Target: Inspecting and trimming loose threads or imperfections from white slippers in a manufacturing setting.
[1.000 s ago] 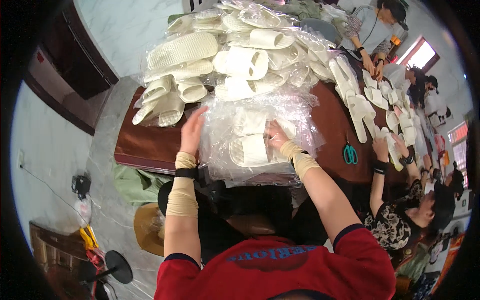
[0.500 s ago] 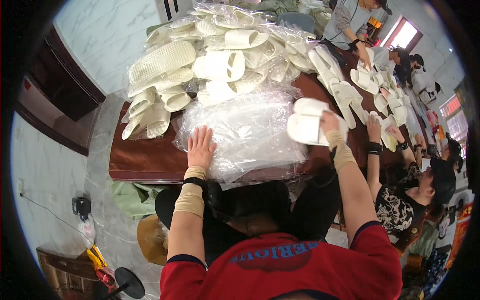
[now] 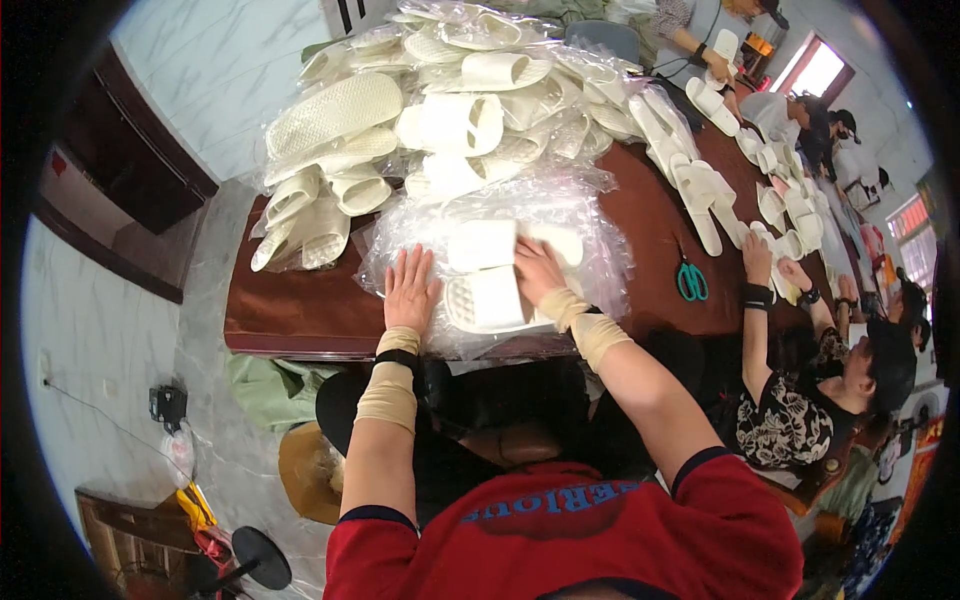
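A pair of white slide slippers (image 3: 490, 298) lies side by side over a stack of clear plastic bags (image 3: 590, 260) in front of me. My right hand (image 3: 538, 272) grips the pair at the middle, with its fingertips partly hidden by the slippers. My left hand (image 3: 407, 287) rests flat on the left part of the bags, fingers stretched and holding nothing. It is close to the slippers' left ends but apart from them. Both wrists are wrapped in beige bandage.
Bagged white slippers (image 3: 455, 125) are heaped behind the plastic bags. Teal-handled scissors (image 3: 691, 281) lie to the right on the brown table (image 3: 290, 315). Loose slippers (image 3: 703, 195) line the table's right side, where a co-worker's hands (image 3: 757, 260) handle some. Other people work farther back.
My right hand has brought the pair of slippers leftward from the table's right side onto the plastic bags, uncovering the scissors. My left hand has stayed on the bags.
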The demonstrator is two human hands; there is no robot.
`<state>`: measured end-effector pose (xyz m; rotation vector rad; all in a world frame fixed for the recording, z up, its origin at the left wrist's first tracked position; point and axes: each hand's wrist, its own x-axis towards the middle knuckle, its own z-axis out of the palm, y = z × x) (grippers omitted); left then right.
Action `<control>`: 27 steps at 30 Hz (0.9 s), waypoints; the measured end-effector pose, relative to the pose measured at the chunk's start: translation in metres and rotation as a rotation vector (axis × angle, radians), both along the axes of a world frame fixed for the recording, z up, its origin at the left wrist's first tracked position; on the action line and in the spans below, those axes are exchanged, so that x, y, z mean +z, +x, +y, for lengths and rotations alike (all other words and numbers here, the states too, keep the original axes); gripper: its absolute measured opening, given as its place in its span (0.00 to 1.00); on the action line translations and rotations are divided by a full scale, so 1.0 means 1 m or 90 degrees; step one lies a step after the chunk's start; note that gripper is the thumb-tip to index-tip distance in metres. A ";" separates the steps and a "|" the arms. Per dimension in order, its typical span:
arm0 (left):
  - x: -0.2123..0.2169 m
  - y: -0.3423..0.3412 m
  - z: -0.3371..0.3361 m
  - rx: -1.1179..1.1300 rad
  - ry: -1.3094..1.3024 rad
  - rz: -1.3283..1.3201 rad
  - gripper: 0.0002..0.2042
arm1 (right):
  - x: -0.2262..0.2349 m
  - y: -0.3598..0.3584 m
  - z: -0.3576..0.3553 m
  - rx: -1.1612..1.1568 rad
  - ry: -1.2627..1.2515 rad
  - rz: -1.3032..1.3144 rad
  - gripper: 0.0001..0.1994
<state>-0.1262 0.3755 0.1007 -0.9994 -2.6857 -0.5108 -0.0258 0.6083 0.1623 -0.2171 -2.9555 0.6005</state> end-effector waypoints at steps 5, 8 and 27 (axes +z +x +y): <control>0.003 0.003 0.001 0.015 -0.030 -0.033 0.27 | -0.052 0.003 0.048 0.111 -0.164 0.092 0.25; 0.004 0.002 0.002 0.015 -0.003 -0.022 0.27 | -0.051 0.002 0.051 0.087 -0.193 0.118 0.24; 0.089 0.011 0.013 -0.202 0.209 -0.134 0.10 | -0.011 0.131 0.275 -0.566 0.217 -0.109 0.15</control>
